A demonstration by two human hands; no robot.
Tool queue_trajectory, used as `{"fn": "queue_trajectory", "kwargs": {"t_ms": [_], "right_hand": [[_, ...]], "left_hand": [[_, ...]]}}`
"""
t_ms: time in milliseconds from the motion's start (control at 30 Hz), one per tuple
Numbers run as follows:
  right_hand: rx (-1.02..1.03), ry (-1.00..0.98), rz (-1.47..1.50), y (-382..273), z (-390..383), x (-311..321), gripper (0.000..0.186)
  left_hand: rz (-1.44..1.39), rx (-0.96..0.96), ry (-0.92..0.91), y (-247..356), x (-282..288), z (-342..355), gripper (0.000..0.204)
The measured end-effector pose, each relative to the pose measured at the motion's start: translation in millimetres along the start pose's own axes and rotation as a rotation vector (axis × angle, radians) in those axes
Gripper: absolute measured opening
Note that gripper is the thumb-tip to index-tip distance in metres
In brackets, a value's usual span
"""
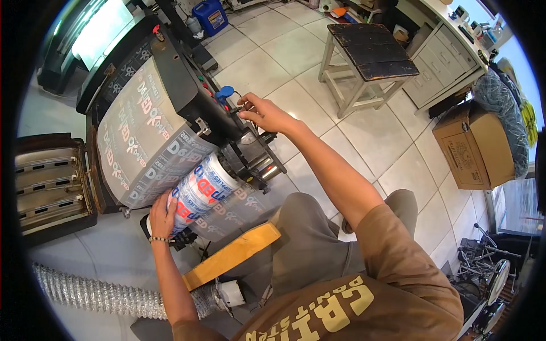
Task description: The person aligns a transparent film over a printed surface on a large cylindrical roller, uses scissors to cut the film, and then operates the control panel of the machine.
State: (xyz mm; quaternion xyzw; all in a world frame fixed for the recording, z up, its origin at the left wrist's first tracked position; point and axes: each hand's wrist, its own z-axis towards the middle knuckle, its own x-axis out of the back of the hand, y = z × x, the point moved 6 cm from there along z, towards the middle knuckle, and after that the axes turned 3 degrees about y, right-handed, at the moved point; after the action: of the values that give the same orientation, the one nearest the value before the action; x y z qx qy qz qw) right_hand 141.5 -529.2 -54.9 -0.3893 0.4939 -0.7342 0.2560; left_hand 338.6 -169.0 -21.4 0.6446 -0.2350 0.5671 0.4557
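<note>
My left hand [162,217] is closed over the left end of a thick roll of printed film [203,190], white with blue and red lettering. The roll is mounted across the front of a large black machine [190,85]. My right hand [264,113] is at the machine's right side, thumb and fingers curled together beside a small dark lever or knob; what they pinch is too small to tell. Just above that hand is a blue round knob [226,91]. Grey printed film [136,136] curves over the machine's front, and more hangs below the roll. A metal bracket [259,162] supports the roll's right end.
A yellow-brown wooden bar [233,256] lies before my lap. Below it runs a silver flexible duct [102,292]. An open metal tray [54,184] is at left. A black-topped stool [372,51], a cardboard box [469,145] and a drawer desk [443,59] stand at right.
</note>
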Motion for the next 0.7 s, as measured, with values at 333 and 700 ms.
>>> {"fn": "queue_trajectory", "kwargs": {"t_ms": [333, 700], "right_hand": [[-0.030, -0.029, 0.025, 6, 0, 0, 0.039], [-0.032, 0.015, 0.013, 7, -4, -3, 0.044]], "left_hand": [[0.019, 0.026, -0.036, -4, -6, 6, 0.047], [-0.056, 0.016, -0.054, -11, -9, 13, 0.051]]}}
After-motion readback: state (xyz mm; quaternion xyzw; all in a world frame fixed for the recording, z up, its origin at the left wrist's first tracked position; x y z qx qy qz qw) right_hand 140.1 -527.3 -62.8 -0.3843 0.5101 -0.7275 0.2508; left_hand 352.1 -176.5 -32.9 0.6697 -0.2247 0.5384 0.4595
